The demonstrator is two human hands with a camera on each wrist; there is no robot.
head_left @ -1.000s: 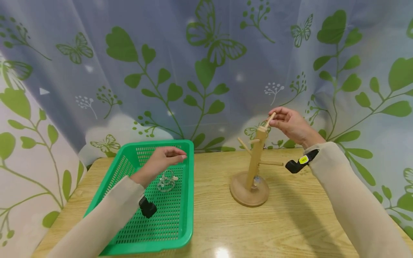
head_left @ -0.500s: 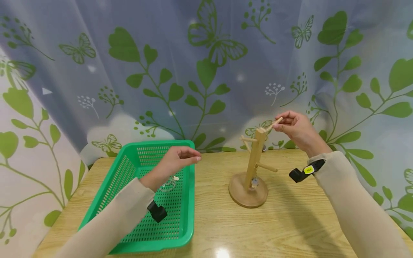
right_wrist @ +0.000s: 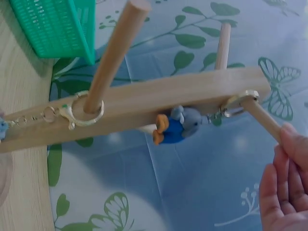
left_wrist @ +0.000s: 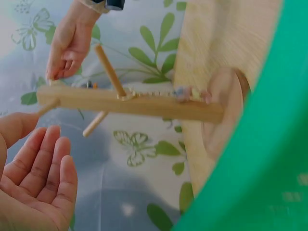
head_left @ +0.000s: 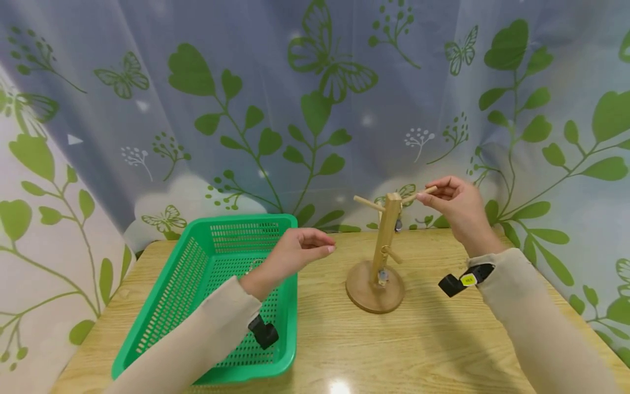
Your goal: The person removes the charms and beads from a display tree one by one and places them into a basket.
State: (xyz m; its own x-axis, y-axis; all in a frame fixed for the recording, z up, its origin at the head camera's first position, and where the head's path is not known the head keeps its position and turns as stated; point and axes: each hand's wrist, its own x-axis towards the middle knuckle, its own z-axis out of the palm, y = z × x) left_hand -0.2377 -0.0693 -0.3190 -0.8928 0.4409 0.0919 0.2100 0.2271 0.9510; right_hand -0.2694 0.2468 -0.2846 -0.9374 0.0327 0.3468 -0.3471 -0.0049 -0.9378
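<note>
A wooden peg stand with a round base stands upright on the table. My right hand pinches the end of its upper right peg between thumb and fingers. From that peg hangs a keychain with a grey-and-blue animal figure. A second keychain dangles by its ring from the lower peg, its charms near the base. My left hand hovers, fingers relaxed and holding nothing, over the basket's right rim, left of the stand. In the left wrist view, the left fingertips overlap another upper peg.
The green plastic basket sits at the left of the wooden table. Inside lies a ring-like item, mostly hidden by my left arm. A patterned curtain hangs behind the table.
The stand has turned, its lower peg swinging from the right towards the front. My right hand has moved slightly right and down with the upper peg. My left hand has moved right, towards the stand.
</note>
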